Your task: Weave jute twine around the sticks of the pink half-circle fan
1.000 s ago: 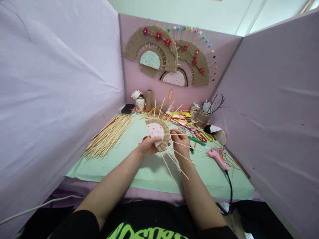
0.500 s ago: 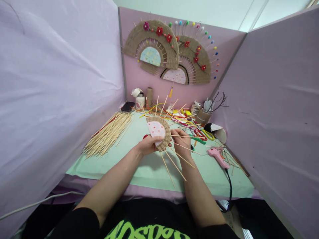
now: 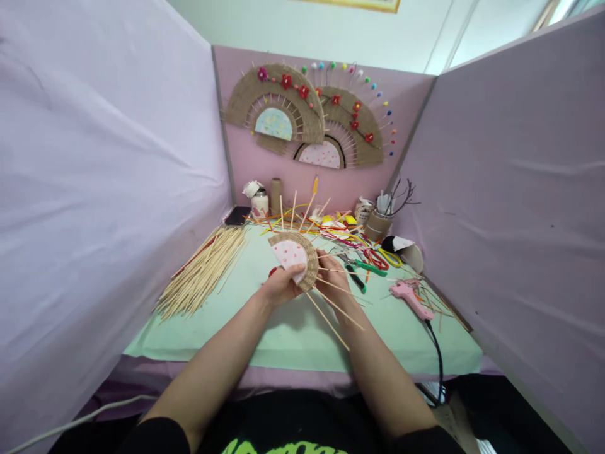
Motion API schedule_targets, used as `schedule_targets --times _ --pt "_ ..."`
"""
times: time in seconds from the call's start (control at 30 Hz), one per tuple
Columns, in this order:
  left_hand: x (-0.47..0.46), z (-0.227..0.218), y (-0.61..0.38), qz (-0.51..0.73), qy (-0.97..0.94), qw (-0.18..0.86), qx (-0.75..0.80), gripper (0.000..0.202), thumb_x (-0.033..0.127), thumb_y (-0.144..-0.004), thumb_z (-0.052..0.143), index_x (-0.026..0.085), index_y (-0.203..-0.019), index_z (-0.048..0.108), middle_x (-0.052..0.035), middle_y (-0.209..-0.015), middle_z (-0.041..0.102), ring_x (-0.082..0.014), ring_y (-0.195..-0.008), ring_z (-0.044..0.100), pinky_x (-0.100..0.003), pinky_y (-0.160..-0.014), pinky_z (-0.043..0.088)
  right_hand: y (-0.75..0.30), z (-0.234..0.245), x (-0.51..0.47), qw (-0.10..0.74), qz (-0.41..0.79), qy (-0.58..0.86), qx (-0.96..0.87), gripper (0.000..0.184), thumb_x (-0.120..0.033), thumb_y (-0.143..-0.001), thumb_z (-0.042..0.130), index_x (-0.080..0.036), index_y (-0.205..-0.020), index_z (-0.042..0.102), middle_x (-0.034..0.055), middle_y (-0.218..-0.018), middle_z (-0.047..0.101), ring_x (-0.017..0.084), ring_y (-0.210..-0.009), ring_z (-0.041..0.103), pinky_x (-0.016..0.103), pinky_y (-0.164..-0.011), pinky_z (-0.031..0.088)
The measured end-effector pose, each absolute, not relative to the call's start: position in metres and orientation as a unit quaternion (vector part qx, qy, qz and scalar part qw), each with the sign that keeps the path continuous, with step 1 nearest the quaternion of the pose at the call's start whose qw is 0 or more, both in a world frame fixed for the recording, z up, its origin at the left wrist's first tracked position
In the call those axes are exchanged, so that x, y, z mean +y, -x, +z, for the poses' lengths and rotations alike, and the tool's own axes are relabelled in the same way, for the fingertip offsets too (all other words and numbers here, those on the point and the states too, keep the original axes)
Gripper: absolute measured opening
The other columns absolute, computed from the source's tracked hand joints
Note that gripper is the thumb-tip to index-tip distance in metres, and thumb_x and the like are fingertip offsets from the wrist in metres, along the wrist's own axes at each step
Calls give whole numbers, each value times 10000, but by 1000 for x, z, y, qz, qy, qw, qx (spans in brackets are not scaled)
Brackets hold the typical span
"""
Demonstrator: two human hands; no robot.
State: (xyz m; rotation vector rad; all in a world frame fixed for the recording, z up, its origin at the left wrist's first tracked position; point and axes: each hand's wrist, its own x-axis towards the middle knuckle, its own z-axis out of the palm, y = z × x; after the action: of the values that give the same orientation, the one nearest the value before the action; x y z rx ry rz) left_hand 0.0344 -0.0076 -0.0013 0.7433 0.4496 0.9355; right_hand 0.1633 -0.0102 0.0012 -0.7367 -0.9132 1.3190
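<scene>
My left hand (image 3: 280, 287) is closed on a small half-round woven fan (image 3: 293, 255), pink paper in the middle, brown twine woven round it, thin wooden sticks fanning out. It is held upright above the green mat (image 3: 283, 331). My right hand (image 3: 336, 276) sits just right of the fan among the sticks, fingers curled and pinching at the woven edge; I cannot make out what the fingertips grip.
A heap of bamboo sticks (image 3: 205, 270) lies on the left. Pliers (image 3: 357, 268), coloured wires and a pink glue gun (image 3: 409, 297) lie on the right. Cups and a jar (image 3: 259, 203) line the back wall. Two finished fans (image 3: 302, 116) hang there. Fabric partitions close in both sides.
The view has shifted a little to the left and down. Both hands stay on the fan, which has turned slightly; the right hand has moved a bit lower along the sticks.
</scene>
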Motion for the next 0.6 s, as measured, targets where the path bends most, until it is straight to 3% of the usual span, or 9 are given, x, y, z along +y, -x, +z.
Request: schedule_targets --times 0.13,0.3,0.5,0.6 --pt "-3 0 -40 524 -286 776 203 208 206 -766 657 133 -959 639 -67 -885 712 -133 -754 661 -236 -688 523 -160 -10 -2 605 640 305 -362 302 -361 -623 711 -187 -869 684 29 -796 682 135 -663 576 243 -581 441" --pt "5 1 -39 636 -228 708 205 192 262 -807 641 181 -981 627 -33 -984 691 -128 -900 639 -274 -838 493 -157 -19 -1 596 637 338 -354 317 -149 -534 695 -219 -843 690 12 -835 679 123 -718 573 206 -573 415" --pt "6 -6 -45 632 -281 682 238 319 401 -768 679 156 -965 632 -77 -1004 682 -160 -967 625 -270 -848 465 -146 -13 -9 599 652 281 -369 282 -265 -568 783 -218 -828 684 12 -856 688 128 -733 592 235 -635 447" --pt "5 -10 -49 601 -289 702 249 340 382 -747 704 172 -1004 632 -77 -1028 680 -175 -1037 600 -287 -885 453 -143 -16 -7 619 656 268 -338 291 -296 -558 810 -184 -792 678 10 -787 687 115 -680 590 239 -645 454"
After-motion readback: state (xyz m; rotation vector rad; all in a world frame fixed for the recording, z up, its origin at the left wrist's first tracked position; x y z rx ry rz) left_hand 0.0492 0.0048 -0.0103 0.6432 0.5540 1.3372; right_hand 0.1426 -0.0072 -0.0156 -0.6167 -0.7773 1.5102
